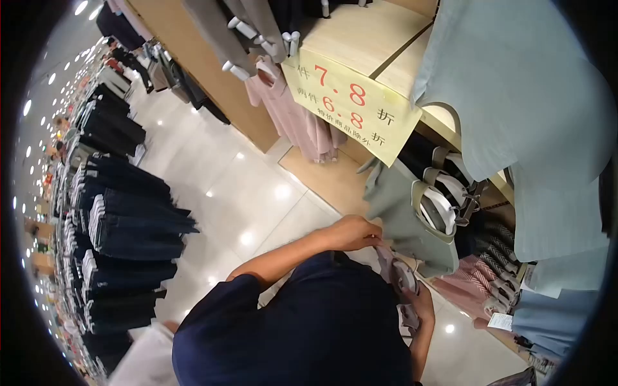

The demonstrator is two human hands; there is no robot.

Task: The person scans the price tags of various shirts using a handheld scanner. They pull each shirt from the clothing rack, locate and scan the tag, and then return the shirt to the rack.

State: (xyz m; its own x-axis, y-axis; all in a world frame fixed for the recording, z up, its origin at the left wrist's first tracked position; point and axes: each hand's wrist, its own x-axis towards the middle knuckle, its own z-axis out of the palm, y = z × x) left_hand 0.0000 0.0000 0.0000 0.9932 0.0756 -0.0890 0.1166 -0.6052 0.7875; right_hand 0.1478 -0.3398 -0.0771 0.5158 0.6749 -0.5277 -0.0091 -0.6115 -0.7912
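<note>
My left hand (352, 233) is closed, its fingers pinching the upper edge of a mauve garment (386, 260). Lower and to the right, my right hand (422, 302) grips the bunched lower part of the same garment. Folds and my navy shirt hide part of the cloth, so its exact kind does not show. Just beyond it hangs a grey-green top (402, 209) on the rack.
A yellow discount sign (351, 106) is fixed to the wooden shelf (360, 35). Pink garments (290, 112) hang below it. Large pale blue garments (515, 83) hang at the right. Racks of dark jeans (135, 212) line the left, across a shiny tiled floor (219, 186).
</note>
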